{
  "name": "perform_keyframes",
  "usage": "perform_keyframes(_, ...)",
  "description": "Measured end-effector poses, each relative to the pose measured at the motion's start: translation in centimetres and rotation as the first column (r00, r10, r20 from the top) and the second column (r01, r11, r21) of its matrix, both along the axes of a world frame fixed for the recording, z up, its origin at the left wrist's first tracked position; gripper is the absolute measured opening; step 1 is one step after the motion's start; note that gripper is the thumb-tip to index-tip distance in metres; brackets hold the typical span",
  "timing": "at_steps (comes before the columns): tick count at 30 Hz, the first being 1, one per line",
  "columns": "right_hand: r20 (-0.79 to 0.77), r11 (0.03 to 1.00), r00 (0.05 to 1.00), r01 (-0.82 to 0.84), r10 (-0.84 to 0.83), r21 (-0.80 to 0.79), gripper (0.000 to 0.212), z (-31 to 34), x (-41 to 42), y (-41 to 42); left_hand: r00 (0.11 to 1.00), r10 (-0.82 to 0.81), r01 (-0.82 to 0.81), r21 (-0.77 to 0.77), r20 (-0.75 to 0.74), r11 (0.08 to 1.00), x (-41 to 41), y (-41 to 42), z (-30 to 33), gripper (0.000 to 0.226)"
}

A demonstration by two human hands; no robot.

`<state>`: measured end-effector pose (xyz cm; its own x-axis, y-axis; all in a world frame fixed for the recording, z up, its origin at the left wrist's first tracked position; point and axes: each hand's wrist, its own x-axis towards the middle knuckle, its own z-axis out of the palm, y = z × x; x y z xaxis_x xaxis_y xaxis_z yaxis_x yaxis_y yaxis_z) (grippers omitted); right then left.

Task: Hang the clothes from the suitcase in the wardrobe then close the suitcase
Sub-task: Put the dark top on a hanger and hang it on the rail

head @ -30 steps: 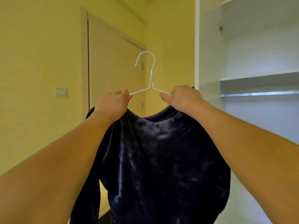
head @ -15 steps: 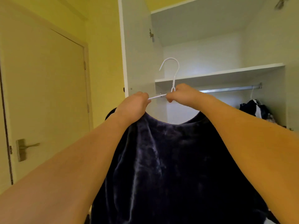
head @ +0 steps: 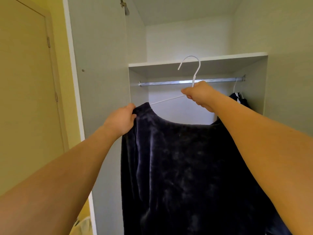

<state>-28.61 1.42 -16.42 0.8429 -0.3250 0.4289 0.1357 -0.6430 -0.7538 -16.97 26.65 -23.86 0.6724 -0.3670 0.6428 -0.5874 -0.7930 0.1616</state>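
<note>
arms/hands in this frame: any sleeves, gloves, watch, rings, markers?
Both forearms are bare from the frame's bottom edge to the wrist: no sleeves show. The left hand and right hand wear no gloves. No watch, band, ring or marker is visible on either; the fingers' undersides are hidden.

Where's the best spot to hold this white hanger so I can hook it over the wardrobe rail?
Probably the neck just below the hook, from the near side, where the right hand already grips the white hanger. That leaves the open curve free above the fist to drop over the rail. The left hand holds the dark velvet top at its shoulder.
</note>
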Motion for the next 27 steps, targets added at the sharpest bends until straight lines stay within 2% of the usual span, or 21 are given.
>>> perform_keyframes(2,-0.009,1.0,1.0,-0.005,0.005,-0.016,0.033,0.1,0.5,-1.0,0.999,0.03,-0.031,0.042,0.02,0.999,0.8,-1.4,0.4,0.013)
perform_keyframes(4,-0.054,0.999,0.998,-0.01,0.007,-0.048,0.033,0.1,0.9,-1.7,0.992,0.101,-0.116,0.227,0.078,0.967,1.0,-1.9,1.6,0.012)
perform_keyframes(6,-0.096,0.998,0.995,-0.028,0.021,-0.065,0.035,0.5,1.1,-2.7,0.966,0.159,-0.236,0.436,0.205,0.868,0.8,-2.9,3.4,0.015)
perform_keyframes(8,-0.117,0.997,0.992,-0.062,0.056,-0.046,0.037,0.9,1.1,-3.3,0.927,0.182,-0.345,0.558,0.327,0.755,0.5,-4.0,5.1,0.018)
perform_keyframes(11,-0.167,0.991,0.977,-0.136,0.134,0.001,0.041,1.5,1.2,-4.3,0.884,0.181,-0.436,0.619,0.432,0.653,0.9,-5.8,6.9,0.018)
perform_keyframes(14,-0.235,0.982,0.953,-0.186,0.191,0.045,0.045,2.2,2.0,-6.1,0.848,0.141,-0.48,0.625,0.512,0.616,2.1,-7.1,8.4,0.02)
perform_keyframes(16,-0.27,0.978,0.94,-0.191,0.207,0.085,0.046,2.2,3.0,-7.4,0.844,0.109,-0.465,0.615,0.525,0.637,3.8,-7.6,9.1,0.019)
perform_keyframes(18,-0.269,0.979,0.945,-0.16,0.189,0.124,0.045,2.0,4.8,-8.5,0.863,0.081,-0.395,0.567,0.498,0.723,6.2,-8.7,9.2,0.016)
perform_keyframes(21,-0.264,0.985,0.953,-0.114,0.145,0.13,0.042,1.2,8.6,-9.1,0.933,0.016,-0.182,0.435,0.36,0.882,10.7,-11.4,7.6,0.012)
perform_keyframes(23,-0.282,0.987,0.951,-0.093,0.128,0.134,0.04,0.4,11.5,-9.3,0.963,-0.002,-0.106,0.383,0.27,0.918,13.9,-13.0,6.0,0.014)
perform_keyframes(25,-0.28,0.987,0.955,-0.054,0.096,0.154,0.037,-0.2,14.6,-10.0,0.976,0.038,-0.112,0.342,0.215,0.933,17.4,-14.3,4.6,0.025)
perform_keyframes(27,-0.253,0.986,0.966,-0.001,0.043,0.164,0.034,-0.3,17.3,-10.8,0.993,0.068,-0.092,0.257,0.1,0.962,20.2,-15.4,3.8,0.043)
